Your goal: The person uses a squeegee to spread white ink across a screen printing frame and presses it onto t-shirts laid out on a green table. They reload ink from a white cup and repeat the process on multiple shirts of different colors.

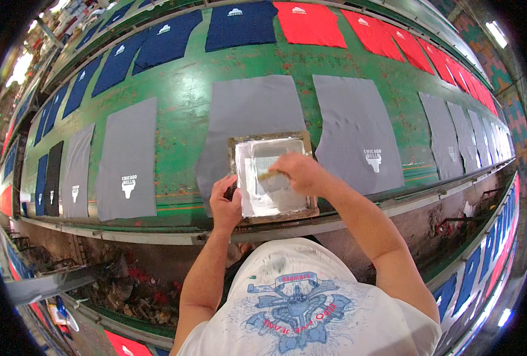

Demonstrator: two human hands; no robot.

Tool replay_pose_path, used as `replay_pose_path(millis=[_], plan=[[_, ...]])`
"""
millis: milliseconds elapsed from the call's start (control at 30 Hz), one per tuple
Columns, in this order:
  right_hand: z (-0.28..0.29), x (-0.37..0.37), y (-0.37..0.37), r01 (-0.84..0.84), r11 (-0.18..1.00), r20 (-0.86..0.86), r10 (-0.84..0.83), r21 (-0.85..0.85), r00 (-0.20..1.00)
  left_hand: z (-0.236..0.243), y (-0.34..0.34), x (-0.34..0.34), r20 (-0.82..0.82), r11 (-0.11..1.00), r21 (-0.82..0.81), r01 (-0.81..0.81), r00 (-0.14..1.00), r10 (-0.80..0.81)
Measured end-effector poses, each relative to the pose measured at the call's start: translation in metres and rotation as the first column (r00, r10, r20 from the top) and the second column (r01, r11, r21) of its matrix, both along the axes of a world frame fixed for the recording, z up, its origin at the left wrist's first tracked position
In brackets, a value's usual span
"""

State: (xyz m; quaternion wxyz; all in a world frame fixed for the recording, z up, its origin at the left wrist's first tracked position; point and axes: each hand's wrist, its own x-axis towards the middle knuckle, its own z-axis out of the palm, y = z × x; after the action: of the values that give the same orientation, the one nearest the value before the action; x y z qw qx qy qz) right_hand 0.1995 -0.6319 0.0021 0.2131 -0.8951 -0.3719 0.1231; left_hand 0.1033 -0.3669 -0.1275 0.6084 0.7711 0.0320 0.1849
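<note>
A wooden-framed printing screen (pixel 270 137) smeared with white ink lies over the lower part of a grey fabric panel (pixel 254 104) in front of me. My left hand (pixel 225 203) is closed on the screen's left edge, thumb and fingers around the wood. Inside the frame, my right hand (pixel 301 172) grips a squeegee (pixel 267 175), of which only a yellow-brown end shows; the rest is hidden under the fingers. The hand is slightly blurred. White ink (pixel 257 204) coats the mesh around it.
Grey panels with white prints lie on both sides, one to the right (pixel 358 130) and one to the left (pixel 127 157). Navy panels (pixel 240 26) and red panels (pixel 311 24) line the far side of the long green table (pixel 180 118). A metal rail (pixel 174 238) runs along its near edge.
</note>
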Motion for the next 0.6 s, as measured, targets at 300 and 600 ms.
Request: replay_pose_path(millis=[300, 600], plan=[[0.003, -0.011, 0.027, 0.057, 0.996, 0.279, -0.035, -0.069, 0.96, 0.01, 0.002, -0.003, -0.113, 0.999, -0.043, 0.034, 0.993, -0.038], [-0.014, -0.093, 0.015, 0.049, 0.998, 0.221, -0.056, 0.039, 0.974, 0.015, -0.002, 0.0, -0.103, 0.999, 0.037, -0.02, 0.994, 0.024]])
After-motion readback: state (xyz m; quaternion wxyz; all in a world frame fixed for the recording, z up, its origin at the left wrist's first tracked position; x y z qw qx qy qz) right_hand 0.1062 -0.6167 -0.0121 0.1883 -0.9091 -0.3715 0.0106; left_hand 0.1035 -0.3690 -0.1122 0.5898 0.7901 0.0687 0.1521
